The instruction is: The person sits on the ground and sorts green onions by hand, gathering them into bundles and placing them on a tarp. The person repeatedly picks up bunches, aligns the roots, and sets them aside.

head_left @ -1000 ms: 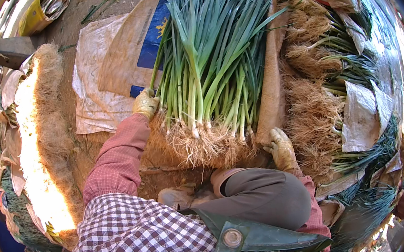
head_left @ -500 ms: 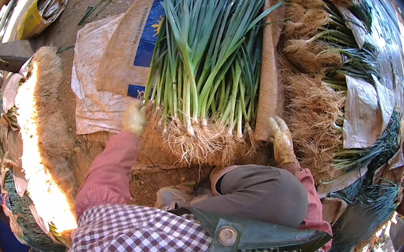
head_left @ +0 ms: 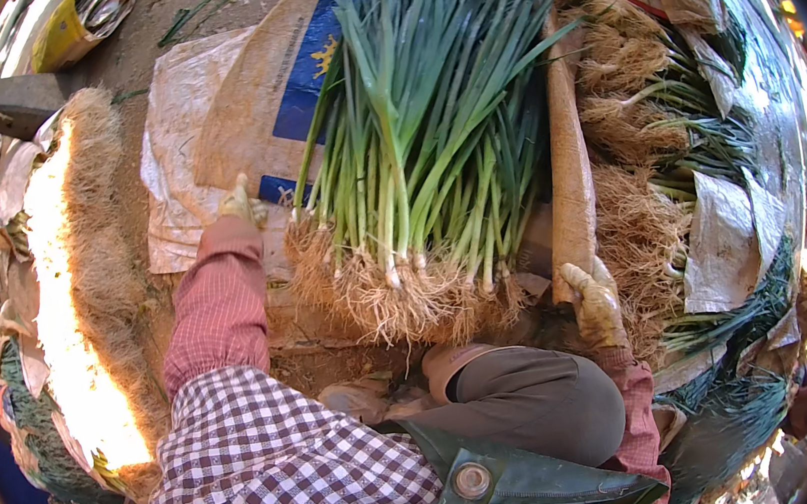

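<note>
A broad pile of green onions [head_left: 404,171] lies in front of me on a spread woven sack [head_left: 236,121], with their pale roots toward me and green leaves away. My left hand [head_left: 242,205], in a stained yellowish glove, is over the sack just left of the roots, its visible fingers apart and nothing seen in them. On the right, my gloved right hand [head_left: 593,301] grips the near end of the sack's rolled brown edge [head_left: 569,161], which stands up beside the onions.
More green onions with bushy roots [head_left: 646,212] are stacked at the right, partly under white sack pieces [head_left: 720,243]. A sunlit row of roots [head_left: 103,269] runs along the left. My bent knee [head_left: 532,397] is close to the near side of the pile.
My left hand has moved left and slightly away from the onions, and its fingers have spread. My right hand has moved right and toward me, pulling the rolled sack edge away from the pile.
</note>
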{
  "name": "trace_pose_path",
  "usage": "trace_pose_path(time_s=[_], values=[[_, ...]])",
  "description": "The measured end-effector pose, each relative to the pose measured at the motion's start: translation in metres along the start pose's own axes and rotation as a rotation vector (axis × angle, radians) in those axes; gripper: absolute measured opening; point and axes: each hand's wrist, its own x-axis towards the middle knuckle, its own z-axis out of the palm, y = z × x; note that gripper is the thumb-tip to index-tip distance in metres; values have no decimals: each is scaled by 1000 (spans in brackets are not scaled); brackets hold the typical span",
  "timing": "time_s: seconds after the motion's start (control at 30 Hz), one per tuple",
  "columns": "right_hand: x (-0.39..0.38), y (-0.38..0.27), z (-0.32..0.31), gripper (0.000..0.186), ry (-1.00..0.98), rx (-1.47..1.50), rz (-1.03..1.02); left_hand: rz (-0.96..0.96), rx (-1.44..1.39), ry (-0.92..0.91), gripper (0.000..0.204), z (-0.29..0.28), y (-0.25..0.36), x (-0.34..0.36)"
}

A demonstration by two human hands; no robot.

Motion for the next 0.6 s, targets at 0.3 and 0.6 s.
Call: trace_pose_path(time_s=[0.3,0.6], values=[[-21,-49,-37,33,105,-35,-166,527,585,569,68,-38,133,48],[-30,-41,-27,34,74,-180,-287,1029,998,353,53,-13,190,-47]])
